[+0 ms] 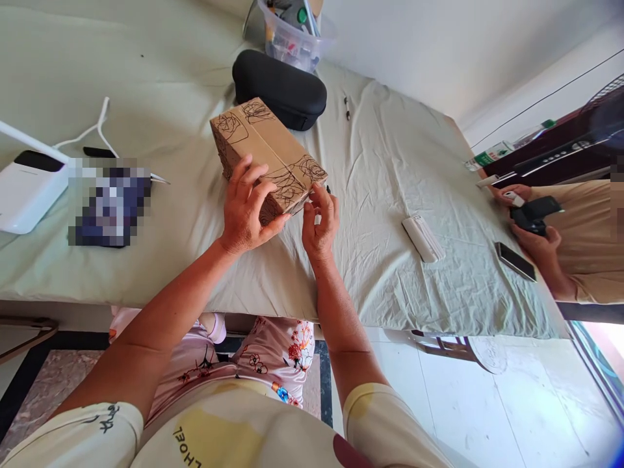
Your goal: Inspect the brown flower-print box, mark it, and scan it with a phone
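Note:
A brown cardboard box (273,143) covered in black scribbled loops sits tilted on the cloth-covered table. My left hand (246,211) grips its near left side, fingers spread over the top and thumb along the near edge. At the near right corner, my right hand (320,221) has its fingers curled and the fingertips pinching the box's edge. A small dark tip shows beside those fingertips; what it belongs to is hidden. Directly behind the box lies a black zipped case (280,88).
A clear plastic tub (297,42) of mixed items stands at the back. A pen (347,108) and a white pouch-like object (423,238) lie to the right. A phone (515,261) rests near another person's hands (536,221), which hold a black device. A white device (32,192) stands left.

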The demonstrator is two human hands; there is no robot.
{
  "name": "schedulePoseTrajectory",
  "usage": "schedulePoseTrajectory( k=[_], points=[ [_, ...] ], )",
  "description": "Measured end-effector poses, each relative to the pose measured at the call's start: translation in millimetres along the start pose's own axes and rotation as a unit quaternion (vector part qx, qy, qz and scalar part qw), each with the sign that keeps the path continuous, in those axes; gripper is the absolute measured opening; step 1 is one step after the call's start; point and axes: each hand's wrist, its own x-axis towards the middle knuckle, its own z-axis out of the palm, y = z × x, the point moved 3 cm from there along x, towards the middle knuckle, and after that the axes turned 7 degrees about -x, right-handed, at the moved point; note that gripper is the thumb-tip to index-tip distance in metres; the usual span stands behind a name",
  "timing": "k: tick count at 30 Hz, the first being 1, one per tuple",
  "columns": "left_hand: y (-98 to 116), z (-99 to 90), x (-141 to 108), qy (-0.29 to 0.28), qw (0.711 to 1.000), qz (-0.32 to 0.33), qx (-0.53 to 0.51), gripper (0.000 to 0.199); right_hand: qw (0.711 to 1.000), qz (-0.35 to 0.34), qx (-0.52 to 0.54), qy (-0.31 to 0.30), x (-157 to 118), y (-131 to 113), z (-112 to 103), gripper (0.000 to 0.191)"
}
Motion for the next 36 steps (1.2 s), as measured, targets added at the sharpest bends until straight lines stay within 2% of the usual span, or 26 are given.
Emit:
schedulePoseTrajectory(
  k=[7, 13, 20, 26, 30, 36],
  points=[
    [5.6, -1.5, 2.4, -0.017, 0.999, -0.018, -0.030, 0.059, 0.998, -0.025, -0.051, 0.031, 4.4, 0.3, -4.8, 0.041],
    [5.1, -1.5, 0.8, 0.003, 0.999, 0.023, -0.045, 0.057, 0.997, -0.012, -0.061, 0.055, 6.4, -3.1, -10.8, 0.036],
    [3.6, -0.7, 1.7, -0.029, 0.999, -0.018, -0.037, 0.058, 0.999, 0.021, -0.017, 0.019, 4.7, 2.3, -8.6, 0.041],
    [6.8, -0.7, 1.8, -0.006, 0.999, -0.011, -0.049, 0.060, 1.000, 0.010, -0.001, 0.013, 3.0, 3.7, -6.1, 0.043],
    [4.8, -2.3, 1.2, -0.007, 0.998, -0.010, -0.056, 0.056, 1.000, 0.000, -0.023, 0.006, 2.6, 4.3, -3.8, 0.045],
    [-1.9, -6.0, 1.1, 0.015, 0.998, -0.024, -0.059, 0.048, 1.000, 0.014, 0.008, -0.020, -1.2, 3.7, 2.8, 0.049]
  ],
)
